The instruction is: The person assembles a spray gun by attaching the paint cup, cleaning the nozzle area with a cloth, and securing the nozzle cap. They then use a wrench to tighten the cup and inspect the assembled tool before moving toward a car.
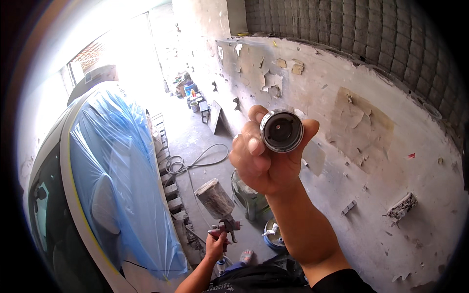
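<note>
Above the spray gun [222, 215] gripped in our left hand [215, 246], our right hand [264, 158] is pinching its round air cap [282, 130], opening facing us.

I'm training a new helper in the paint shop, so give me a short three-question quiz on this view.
1. True or false: the right hand holds up a round metal cap with its open face toward the camera.
2. What does the left hand grip? A) a brush B) a spray gun with a cup on top C) a roller
3. Fill in: the car on the left is draped in blue plastic ____.

Key: 1 true; 2 B; 3 sheeting. A hose lies on the floor by the wall.
</note>
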`<state>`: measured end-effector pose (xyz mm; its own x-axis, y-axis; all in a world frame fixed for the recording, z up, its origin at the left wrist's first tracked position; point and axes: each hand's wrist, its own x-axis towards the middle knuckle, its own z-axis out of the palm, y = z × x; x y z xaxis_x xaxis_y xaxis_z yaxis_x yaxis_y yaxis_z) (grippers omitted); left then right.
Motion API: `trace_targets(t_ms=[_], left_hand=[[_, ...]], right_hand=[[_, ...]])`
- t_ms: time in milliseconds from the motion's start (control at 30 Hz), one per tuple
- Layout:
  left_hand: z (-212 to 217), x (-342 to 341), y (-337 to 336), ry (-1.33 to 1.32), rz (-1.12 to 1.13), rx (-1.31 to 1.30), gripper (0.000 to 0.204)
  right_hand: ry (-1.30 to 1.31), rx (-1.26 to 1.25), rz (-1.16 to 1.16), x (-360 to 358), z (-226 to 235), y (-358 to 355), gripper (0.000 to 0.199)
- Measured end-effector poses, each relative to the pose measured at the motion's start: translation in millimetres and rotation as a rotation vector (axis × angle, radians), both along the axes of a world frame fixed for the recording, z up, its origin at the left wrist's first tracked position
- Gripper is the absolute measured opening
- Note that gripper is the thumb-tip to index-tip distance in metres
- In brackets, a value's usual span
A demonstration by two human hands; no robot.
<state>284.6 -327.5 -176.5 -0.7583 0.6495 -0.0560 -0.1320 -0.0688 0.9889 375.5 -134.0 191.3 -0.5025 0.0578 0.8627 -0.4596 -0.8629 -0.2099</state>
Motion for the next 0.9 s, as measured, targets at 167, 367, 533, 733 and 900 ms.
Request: trace_targets(t_ms=[167, 367, 533, 733, 900], left_hand=[[-7.5, 5.3, 3.5, -0.008, 0.002, 0.025, 0.02], [-6.3, 5.4, 11.5, -0.031, -0.089, 0.005, 0.016], [-13.9, 3.0, 16.5, 0.01, -0.08, 0.014, 0.018], [1.9, 2.2, 25.3, -0.024, -0.165, -0.009, 0.02], [10.9, 3.5, 32.1, -0.008, -0.143, -0.011, 0.02]], right_hand=[[0.012, 0.042, 0.025, 4.6, -3.0, 4.6, 0.067], [0.012, 0.032, 0.015, 12.9, -2.4, 5.9, 0.068], [0.014, 0.044, -0.001, 14.8, -6.2, 8.9, 0.068], [-0.019, 0.042, -0.082, 20.3, -19.4, 17.1, 0.066], [-0.076, 0.013, -0.19, 30.1, -50.0, 24.7, 0.064]])
